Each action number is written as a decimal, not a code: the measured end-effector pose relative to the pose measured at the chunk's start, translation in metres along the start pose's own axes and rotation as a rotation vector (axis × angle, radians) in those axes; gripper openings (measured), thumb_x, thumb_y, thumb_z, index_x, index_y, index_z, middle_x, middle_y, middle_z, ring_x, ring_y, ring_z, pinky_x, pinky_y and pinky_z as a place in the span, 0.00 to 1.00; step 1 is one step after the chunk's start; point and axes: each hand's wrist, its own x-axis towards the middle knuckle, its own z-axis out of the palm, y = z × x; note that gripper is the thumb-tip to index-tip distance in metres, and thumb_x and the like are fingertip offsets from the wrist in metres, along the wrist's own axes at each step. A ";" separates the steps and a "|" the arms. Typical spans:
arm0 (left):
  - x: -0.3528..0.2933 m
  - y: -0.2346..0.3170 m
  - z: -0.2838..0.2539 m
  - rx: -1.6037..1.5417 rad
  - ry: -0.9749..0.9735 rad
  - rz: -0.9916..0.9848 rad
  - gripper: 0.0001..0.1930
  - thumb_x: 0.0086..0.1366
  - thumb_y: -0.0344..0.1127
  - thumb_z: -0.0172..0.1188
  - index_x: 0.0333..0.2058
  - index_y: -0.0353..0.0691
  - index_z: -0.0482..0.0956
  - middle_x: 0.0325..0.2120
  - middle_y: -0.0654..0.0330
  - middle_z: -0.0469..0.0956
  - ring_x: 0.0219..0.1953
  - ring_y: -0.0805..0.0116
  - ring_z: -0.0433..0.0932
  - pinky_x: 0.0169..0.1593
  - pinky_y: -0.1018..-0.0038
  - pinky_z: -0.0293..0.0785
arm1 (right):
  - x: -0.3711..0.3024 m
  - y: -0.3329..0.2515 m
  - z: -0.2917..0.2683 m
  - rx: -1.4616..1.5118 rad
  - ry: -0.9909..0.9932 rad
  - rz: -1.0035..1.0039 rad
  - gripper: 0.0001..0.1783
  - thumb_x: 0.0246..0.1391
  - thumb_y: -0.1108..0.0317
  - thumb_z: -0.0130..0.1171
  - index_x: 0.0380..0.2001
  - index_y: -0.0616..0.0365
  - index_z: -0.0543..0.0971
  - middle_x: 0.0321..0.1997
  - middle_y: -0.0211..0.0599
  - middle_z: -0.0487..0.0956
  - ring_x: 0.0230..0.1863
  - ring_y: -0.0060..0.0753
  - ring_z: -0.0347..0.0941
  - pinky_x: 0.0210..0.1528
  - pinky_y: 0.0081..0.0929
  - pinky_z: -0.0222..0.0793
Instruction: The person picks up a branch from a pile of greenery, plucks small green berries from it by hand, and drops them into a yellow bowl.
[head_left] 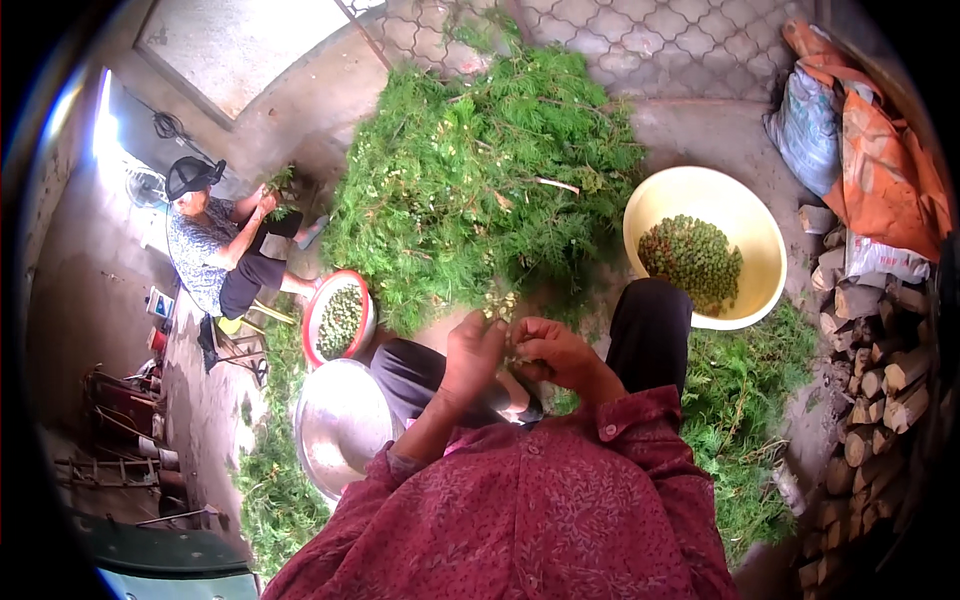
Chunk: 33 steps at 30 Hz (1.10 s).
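Observation:
Between my knees, my left hand (473, 352) is closed around an evergreen sprig (499, 304) with small pale green cones showing above the fingers. Right beside it, my right hand (562, 356) has its thumb and fingers pinched together against the sprig's lower part; what they grip is mostly hidden. Just beyond both hands rises a big heap of cut green branches (480, 190). A yellow basin (765, 240) to the right holds many small green cones (690, 265), some brownish.
A red-rimmed basin (316, 345) of cones and a metal basin (345, 420) stand at left. Farther left, a seated person (215, 235) in a cap holds a green sprig. Loose greenery (745, 430) covers the right floor, beside stacked firewood (870, 400) and orange sacks (885, 170).

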 end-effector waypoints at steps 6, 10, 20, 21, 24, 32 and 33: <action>0.013 -0.006 -0.034 -0.331 0.181 -0.031 0.06 0.57 0.31 0.53 0.22 0.42 0.69 0.13 0.70 0.64 0.10 0.82 0.58 0.13 0.83 0.56 | -0.031 -0.041 0.019 -0.234 0.194 -0.232 0.04 0.42 0.75 0.50 0.24 0.54 0.71 0.17 0.28 0.69 0.11 0.13 0.57 0.10 0.11 0.48; 0.015 -0.003 -0.054 -0.533 0.239 -0.095 0.11 0.56 0.33 0.55 0.18 0.42 0.65 0.11 0.66 0.64 0.08 0.75 0.63 0.11 0.79 0.58 | -0.068 -0.119 0.057 -0.389 0.499 -0.891 0.06 0.43 0.75 0.52 0.28 0.56 0.73 0.17 0.26 0.70 0.11 0.11 0.58 0.09 0.08 0.49; 0.028 -0.019 -0.079 -0.650 0.288 -0.116 0.14 0.55 0.29 0.53 0.16 0.46 0.59 0.09 0.64 0.63 0.07 0.73 0.57 0.12 0.74 0.57 | -0.119 -0.206 -0.117 -1.701 1.840 -0.305 0.35 0.40 0.52 0.57 0.51 0.59 0.63 0.47 0.55 0.68 0.48 0.48 0.65 0.50 0.33 0.59; 0.026 -0.020 -0.082 -0.646 0.311 -0.107 0.13 0.56 0.29 0.53 0.16 0.45 0.60 0.10 0.64 0.63 0.07 0.73 0.58 0.11 0.74 0.57 | -0.115 -0.199 -0.117 -1.542 1.757 -0.330 0.33 0.41 0.53 0.56 0.50 0.60 0.64 0.46 0.55 0.69 0.47 0.46 0.66 0.50 0.31 0.59; 0.024 -0.024 -0.089 -0.653 0.361 -0.108 0.10 0.55 0.29 0.54 0.18 0.43 0.63 0.10 0.63 0.63 0.07 0.73 0.58 0.11 0.75 0.56 | -0.097 -0.181 -0.130 -1.228 1.399 -0.478 0.27 0.46 0.57 0.53 0.46 0.65 0.66 0.42 0.50 0.72 0.45 0.39 0.68 0.49 0.26 0.60; 0.030 -0.019 -0.082 -0.665 0.376 -0.158 0.09 0.55 0.29 0.54 0.19 0.43 0.65 0.12 0.66 0.64 0.07 0.76 0.58 0.11 0.78 0.56 | -0.061 -0.144 -0.117 -0.682 1.095 -0.473 0.17 0.49 0.67 0.54 0.41 0.66 0.70 0.28 0.33 0.74 0.28 0.20 0.69 0.29 0.13 0.65; 0.030 -0.019 -0.081 -0.656 0.371 -0.177 0.09 0.55 0.30 0.54 0.19 0.42 0.64 0.15 0.63 0.67 0.07 0.74 0.58 0.12 0.76 0.57 | -0.062 -0.145 -0.117 -0.699 1.086 -0.478 0.17 0.49 0.65 0.54 0.40 0.63 0.70 0.29 0.31 0.74 0.27 0.19 0.70 0.28 0.13 0.65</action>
